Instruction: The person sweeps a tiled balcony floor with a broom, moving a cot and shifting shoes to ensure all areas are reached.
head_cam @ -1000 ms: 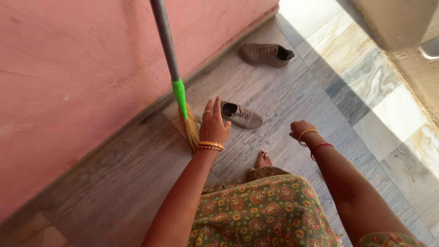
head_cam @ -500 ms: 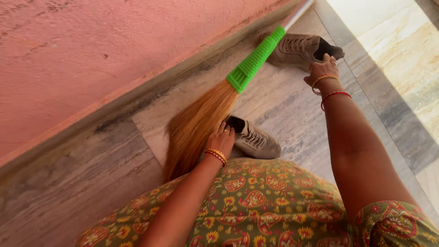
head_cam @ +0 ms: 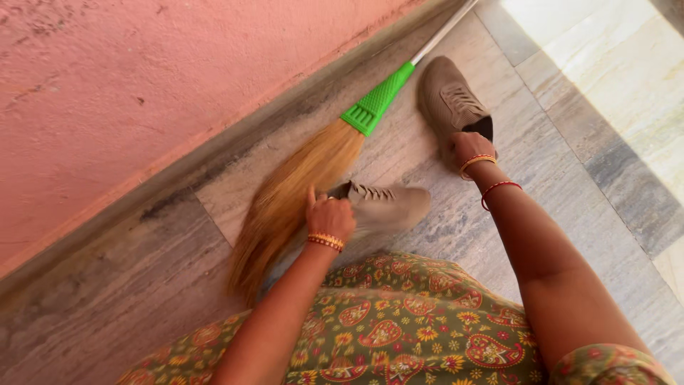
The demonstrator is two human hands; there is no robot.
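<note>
Two grey-brown lace-up shoes lie on the grey stone floor. My left hand [head_cam: 329,215], wearing gold bangles, grips the heel of the near shoe [head_cam: 388,204]. My right hand [head_cam: 468,147], with a gold bangle and a red thread at the wrist, grips the heel opening of the far shoe [head_cam: 449,100]. A broom lies flat along the wall: its straw bristles [head_cam: 296,196] fan out just left of my left hand, and its green collar [head_cam: 377,100] and pale handle [head_cam: 443,30] point to the upper right.
A pink wall [head_cam: 142,93] with a dark skirting strip runs diagonally across the left. A sunlit pale marble floor [head_cam: 613,78] lies at the upper right. My green patterned dress [head_cam: 399,328] fills the bottom of the view.
Both hands have closed on the shoes: the left on the near shoe's heel, the right down onto the far shoe. The view has tilted closer to the floor.
</note>
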